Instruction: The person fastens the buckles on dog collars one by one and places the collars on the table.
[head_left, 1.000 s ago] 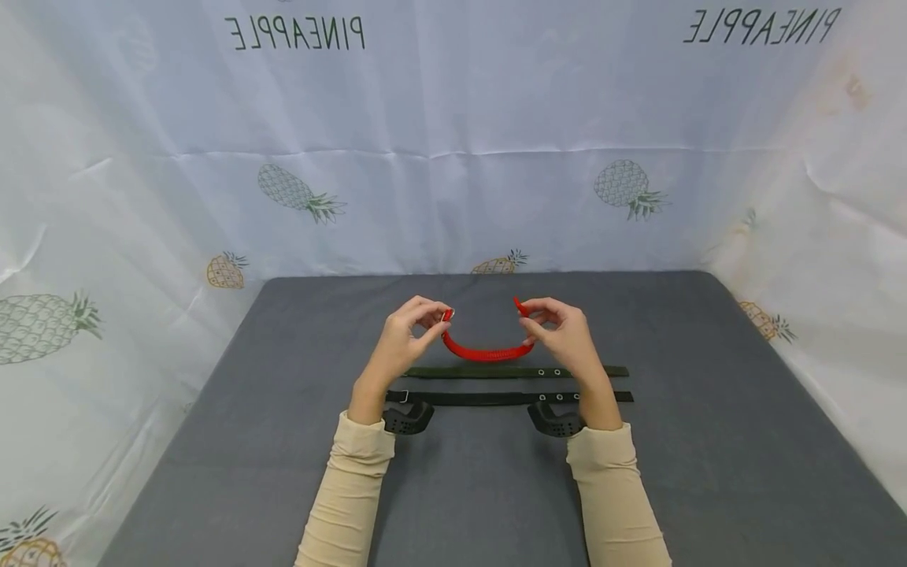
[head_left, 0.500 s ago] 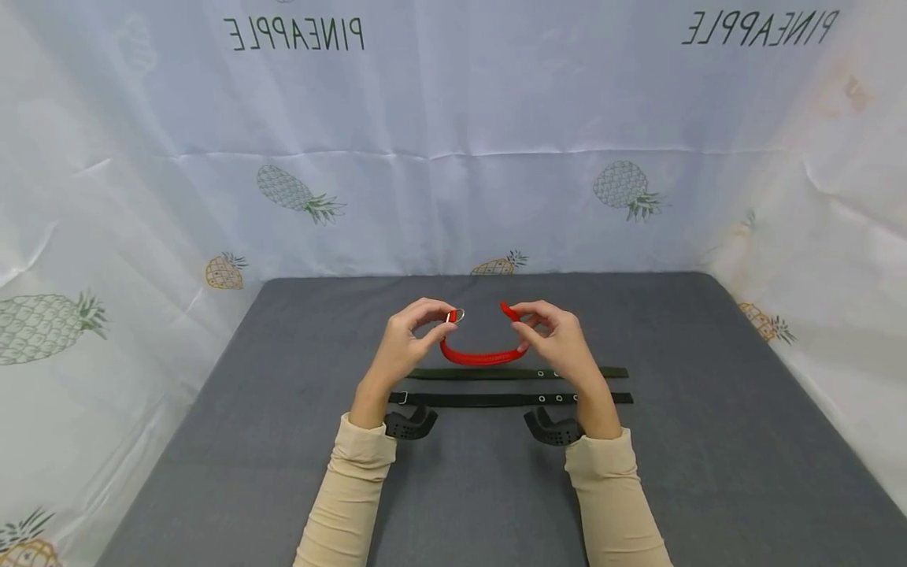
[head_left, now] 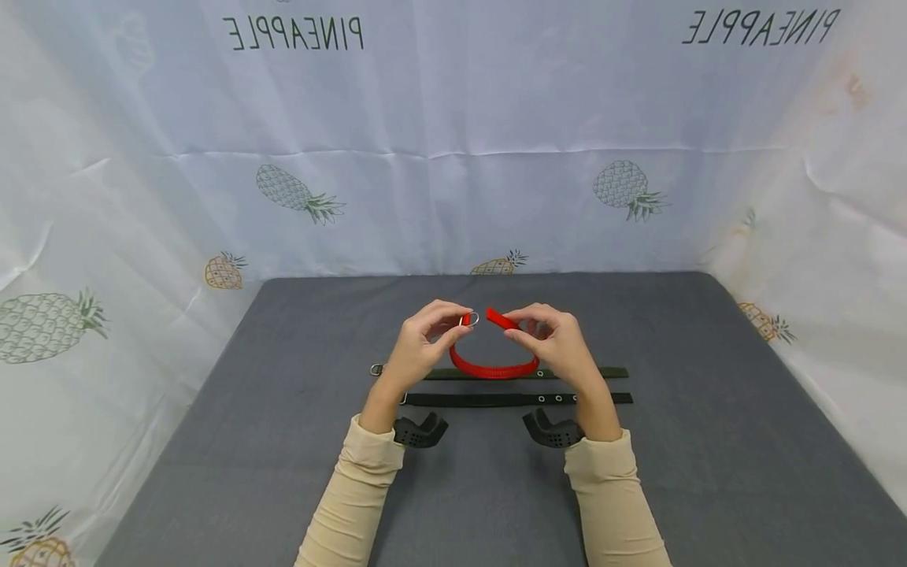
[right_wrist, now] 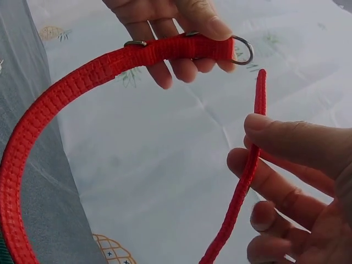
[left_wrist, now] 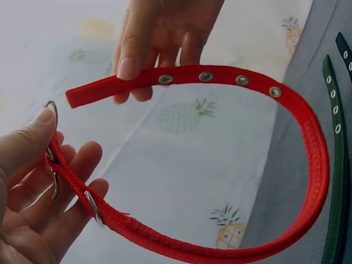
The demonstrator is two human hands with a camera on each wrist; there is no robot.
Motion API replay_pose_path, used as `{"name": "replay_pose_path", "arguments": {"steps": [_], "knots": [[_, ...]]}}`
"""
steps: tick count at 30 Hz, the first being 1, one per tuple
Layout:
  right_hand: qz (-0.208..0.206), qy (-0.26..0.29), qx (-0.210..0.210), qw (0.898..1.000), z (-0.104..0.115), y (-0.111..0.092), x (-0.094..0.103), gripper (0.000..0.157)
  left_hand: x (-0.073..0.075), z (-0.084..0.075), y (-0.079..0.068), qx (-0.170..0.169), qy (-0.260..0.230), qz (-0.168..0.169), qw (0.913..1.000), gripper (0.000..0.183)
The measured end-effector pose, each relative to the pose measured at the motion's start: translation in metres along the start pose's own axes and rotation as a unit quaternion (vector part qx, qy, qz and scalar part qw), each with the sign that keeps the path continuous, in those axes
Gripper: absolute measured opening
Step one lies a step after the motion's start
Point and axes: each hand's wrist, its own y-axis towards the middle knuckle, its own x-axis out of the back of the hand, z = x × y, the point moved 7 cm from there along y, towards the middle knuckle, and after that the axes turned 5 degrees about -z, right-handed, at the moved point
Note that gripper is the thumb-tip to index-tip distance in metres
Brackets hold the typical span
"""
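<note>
Pinching the red collar by its parted ends, the hands hover well inside the table's side edges.

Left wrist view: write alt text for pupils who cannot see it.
Red strap held in an open loop: the left hand pinches its ringed end, the right hand its eyeleted end. A green strap and a darker strap lie at right.

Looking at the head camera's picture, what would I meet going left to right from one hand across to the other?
Left hand → metal ring at its fingertips → the red strap's free end, a gap apart from the ring → right hand.
</note>
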Motion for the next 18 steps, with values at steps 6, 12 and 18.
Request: {"name": "replay_pose_path", "arguments": {"steps": [6,12,18], "knots": [[0.011,0.018,-0.006,1.0,-0.0012,0.0001,-0.0025,0.022,-0.0035,-0.0033,0.0006,-0.002,0.004,-0.005,1.0,0.024],[0.028,0.034,0.002,0.999,0.0005,-0.0009,-0.0045,0.022,-0.0054,-0.0053,0.0004,-0.01,0.001,-0.009,0.9999,0.024],[0.045,0.046,0.009,0.998,0.0019,-0.0014,-0.0081,0.022,-0.0058,-0.0064,-0.0001,-0.017,0.009,-0.009,0.9998,0.026]]}}
